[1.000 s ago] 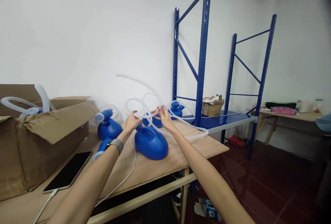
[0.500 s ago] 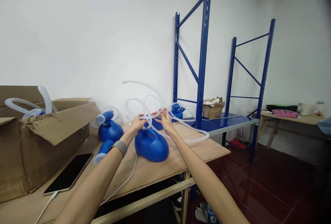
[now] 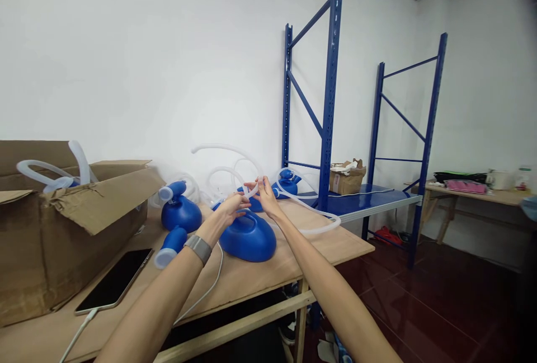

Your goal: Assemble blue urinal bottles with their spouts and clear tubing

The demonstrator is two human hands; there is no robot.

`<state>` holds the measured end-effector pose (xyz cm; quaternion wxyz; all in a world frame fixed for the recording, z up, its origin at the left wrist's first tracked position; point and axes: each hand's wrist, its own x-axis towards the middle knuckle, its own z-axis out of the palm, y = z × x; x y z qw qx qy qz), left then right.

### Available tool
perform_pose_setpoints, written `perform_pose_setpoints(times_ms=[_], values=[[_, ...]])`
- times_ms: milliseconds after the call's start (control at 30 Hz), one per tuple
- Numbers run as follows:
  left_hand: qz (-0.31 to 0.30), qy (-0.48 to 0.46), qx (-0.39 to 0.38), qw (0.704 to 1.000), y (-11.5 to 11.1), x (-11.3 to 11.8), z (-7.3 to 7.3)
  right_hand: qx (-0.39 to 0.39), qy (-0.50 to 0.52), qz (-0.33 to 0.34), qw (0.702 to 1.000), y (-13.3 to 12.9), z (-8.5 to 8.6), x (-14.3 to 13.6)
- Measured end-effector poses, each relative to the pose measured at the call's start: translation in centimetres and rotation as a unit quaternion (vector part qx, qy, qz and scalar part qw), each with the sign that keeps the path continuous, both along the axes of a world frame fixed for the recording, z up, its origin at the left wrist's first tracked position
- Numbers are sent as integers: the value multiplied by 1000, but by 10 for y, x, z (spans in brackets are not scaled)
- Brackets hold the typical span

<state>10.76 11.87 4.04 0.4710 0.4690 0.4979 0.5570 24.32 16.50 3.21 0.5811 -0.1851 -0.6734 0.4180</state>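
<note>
A whitish translucent plastic tube [image 3: 226, 147] curves up above the table, with one free end pointing left. My right hand [image 3: 265, 196] is closed on this tube, pinching it between thumb and fingers. Close beside it, my left hand [image 3: 235, 205] has its thumb and forefinger at the same tube, the other fingers partly spread. Just below both hands a blue plastic bottle [image 3: 248, 240] with a moulded handle lies on the table. Behind the hands sits another blue bottle, mostly hidden. A grey band is on my left wrist.
An open cardboard box [image 3: 84, 251] with tubes stands at left. Near it are a blue bottle [image 3: 181, 215], a loose blue neck piece [image 3: 171, 245] and a phone [image 3: 115, 280] on a cable. A further bottle [image 3: 287, 185] stands beside the blue rack [image 3: 329, 100], behind the wooden table's edge [image 3: 352, 248].
My left hand has turned and come closer to my right hand along the tube. The tube's raised loops and free end have dropped a little.
</note>
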Motion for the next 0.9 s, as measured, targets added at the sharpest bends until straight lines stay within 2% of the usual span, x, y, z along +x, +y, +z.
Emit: perform_pose_setpoints(times_ms=[100, 233, 300, 467, 600, 733, 900], values=[[-1, -35, -9, 999, 1, -2, -3, 19, -61, 4, 998, 1, -2, 2], [31, -67, -12, 997, 3, -12, -10, 72, -174, -36, 982, 2, -8, 7], [47, -73, -7, 996, 4, -17, -15, 73, -209, -55, 974, 4, -12, 10], [36, -70, 11, 997, 2, -22, -25, 27, -220, -45, 974, 11, -14, 9], [15, -65, 19, 998, 0, -21, -28, -35, -219, -38, 974, 16, -3, 1], [11, -40, 6, 999, -2, -20, -31, -125, -255, -20, 959, 15, 7, -5], [19, 8, -8, 1000, -6, -27, -26, -142, -257, 11, 956, 11, 6, -3]])
